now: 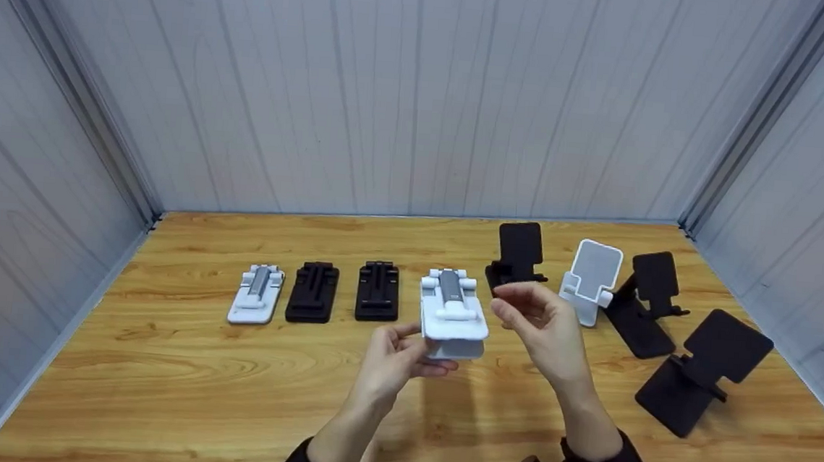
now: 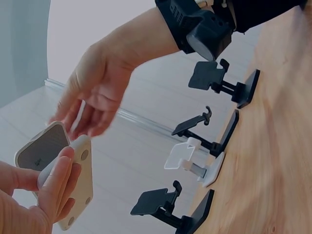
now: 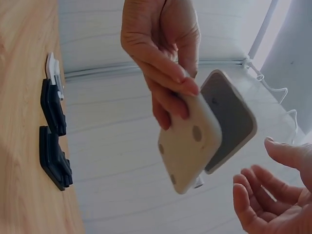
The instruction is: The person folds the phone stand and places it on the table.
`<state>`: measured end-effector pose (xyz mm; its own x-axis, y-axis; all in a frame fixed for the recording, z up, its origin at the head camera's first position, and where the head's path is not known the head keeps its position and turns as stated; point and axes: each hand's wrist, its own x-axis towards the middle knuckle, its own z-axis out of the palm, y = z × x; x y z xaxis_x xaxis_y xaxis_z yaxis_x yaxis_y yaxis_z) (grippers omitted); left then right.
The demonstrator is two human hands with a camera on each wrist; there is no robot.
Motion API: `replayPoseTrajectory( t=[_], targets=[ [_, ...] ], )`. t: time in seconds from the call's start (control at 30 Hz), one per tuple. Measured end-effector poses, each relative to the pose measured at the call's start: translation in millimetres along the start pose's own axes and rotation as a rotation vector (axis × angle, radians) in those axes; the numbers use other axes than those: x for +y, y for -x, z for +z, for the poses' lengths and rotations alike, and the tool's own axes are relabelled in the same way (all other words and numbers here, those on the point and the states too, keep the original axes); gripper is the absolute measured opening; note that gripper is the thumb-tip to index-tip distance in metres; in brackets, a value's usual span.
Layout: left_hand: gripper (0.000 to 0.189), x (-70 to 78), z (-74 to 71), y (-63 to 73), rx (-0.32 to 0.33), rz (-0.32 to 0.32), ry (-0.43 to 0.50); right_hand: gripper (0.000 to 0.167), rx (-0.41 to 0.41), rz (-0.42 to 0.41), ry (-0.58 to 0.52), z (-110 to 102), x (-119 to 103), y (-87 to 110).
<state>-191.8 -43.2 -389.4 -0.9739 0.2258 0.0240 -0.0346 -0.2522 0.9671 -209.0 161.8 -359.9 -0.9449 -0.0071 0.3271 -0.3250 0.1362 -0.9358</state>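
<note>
A white folding phone stand (image 1: pixel 452 326) is held up above the table, its plates spread partly apart. My left hand (image 1: pixel 394 360) grips it from the left and below, fingers on its base plate. Round grey pads dot the underside of the stand (image 3: pixel 187 146) in the right wrist view, where the grey inner face also shows. Just right of the stand hovers my right hand (image 1: pixel 550 336), its fingers loosely bent and holding nothing. A small gap separates these fingers from the stand in the right wrist view.
Left on the wooden table (image 1: pixel 177 381) lie a folded white stand (image 1: pixel 257 294) and two folded black stands (image 1: pixel 312 293), (image 1: pixel 378 292). Unfolded black stands (image 1: pixel 519 249), (image 1: pixel 655 284), (image 1: pixel 707 367) and a white one (image 1: pixel 592 276) occupy the right side. Pale panel walls (image 1: pixel 421 101) enclose the table.
</note>
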Motion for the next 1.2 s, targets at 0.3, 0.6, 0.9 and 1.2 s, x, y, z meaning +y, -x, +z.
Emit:
replayPoseTrajectory(
  t=[0.3, 0.6, 0.9, 1.2],
  targets=[
    [0.041, -2.4, 3.6, 0.5, -0.024, -0.018, 0.003, 0.042, -0.166, 0.251, -0.049, 4.6, 18.2, -15.7],
    [0.04, -8.3, 6.4, -1.0, -0.035, -0.027, -0.007, 0.059, -0.382, 0.33, -0.174, -2.0, 29.1, -20.8],
    [0.046, -15.2, 10.5, -3.7, -0.007, -0.036, 0.005, 0.056, -0.327, 0.353, -0.198, -4.0, 34.3, -23.4],
    [0.05, -16.2, 12.2, -1.9, 0.002, -0.042, 0.006, 0.054, -0.28, 0.365, -0.178, -7.1, 40.7, -22.5]
  ],
)
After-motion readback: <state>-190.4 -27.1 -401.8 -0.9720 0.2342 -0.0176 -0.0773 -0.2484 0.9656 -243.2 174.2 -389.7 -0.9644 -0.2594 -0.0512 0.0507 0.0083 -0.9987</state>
